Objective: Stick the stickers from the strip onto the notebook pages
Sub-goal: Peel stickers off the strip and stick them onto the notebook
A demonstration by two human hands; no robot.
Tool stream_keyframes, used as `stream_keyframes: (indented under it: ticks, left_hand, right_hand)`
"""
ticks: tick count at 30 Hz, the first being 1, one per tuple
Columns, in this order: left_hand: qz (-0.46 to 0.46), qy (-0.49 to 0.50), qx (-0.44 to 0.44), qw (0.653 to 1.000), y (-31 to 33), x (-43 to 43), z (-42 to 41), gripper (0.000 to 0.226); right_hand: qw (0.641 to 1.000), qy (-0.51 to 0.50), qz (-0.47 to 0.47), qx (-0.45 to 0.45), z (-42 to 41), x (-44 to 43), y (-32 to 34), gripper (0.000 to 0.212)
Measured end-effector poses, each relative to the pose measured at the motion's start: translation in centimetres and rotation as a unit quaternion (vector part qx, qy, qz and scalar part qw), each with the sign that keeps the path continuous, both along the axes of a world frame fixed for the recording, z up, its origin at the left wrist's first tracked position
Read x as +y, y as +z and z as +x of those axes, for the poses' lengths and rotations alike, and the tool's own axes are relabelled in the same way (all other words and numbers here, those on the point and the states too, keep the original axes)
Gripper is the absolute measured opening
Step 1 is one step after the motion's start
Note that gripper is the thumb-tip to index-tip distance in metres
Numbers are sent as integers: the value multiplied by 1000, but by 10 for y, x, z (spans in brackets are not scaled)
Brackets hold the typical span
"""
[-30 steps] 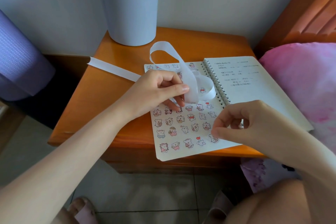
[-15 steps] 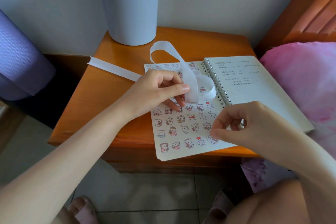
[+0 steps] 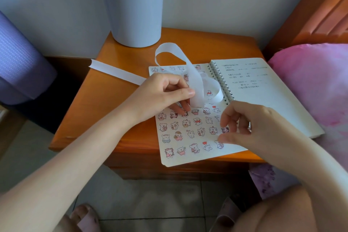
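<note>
Wooden bedside table (image 3: 105, 96), with a grey bin (image 3: 133, 9) at its back edge. An open spiral notebook (image 3: 273, 111) lies across the right half of the table, its near corner overhanging the front edge. The right page carries handwriting only. The left page (image 3: 188, 158) is already covered with rows of small cartoon stickers (image 3: 197, 121) from top to bottom, with little bare space left on it. The long white strip (image 3: 116, 70) trails off the table's left side and loops up over the left page. Most of its visible length is bare backing, but at least one sticker (image 3: 209, 92) remains on the curl near the binding. The left hand (image 3: 160, 96) pinches the strip between thumb and fingers, just above the page. The right hand (image 3: 250, 124) hovers over the page's lower right with curled fingers and thumb close together. Whether it grips a sticker cannot be told. Judged progress: the left page is nearly full, and the right page is untouched.
</note>
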State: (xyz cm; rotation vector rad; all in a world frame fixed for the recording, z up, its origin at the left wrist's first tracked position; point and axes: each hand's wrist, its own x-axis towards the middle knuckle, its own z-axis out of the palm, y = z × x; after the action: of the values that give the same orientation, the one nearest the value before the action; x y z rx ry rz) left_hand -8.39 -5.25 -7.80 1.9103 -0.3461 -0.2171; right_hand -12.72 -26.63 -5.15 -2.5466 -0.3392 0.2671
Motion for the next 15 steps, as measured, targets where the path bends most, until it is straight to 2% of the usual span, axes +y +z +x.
stream_keyframes:
  ticks: [9, 15]
  left_hand:
    - [-12, 2, 5, 1000, 1, -1, -1, 16]
    - [-40, 6, -11, 999, 6, -2, -3, 16]
  right_hand:
    - [1000, 12, -7, 3, 1, 0, -1, 18]
    - [989, -38, 125, -66, 10, 0, -4, 9]
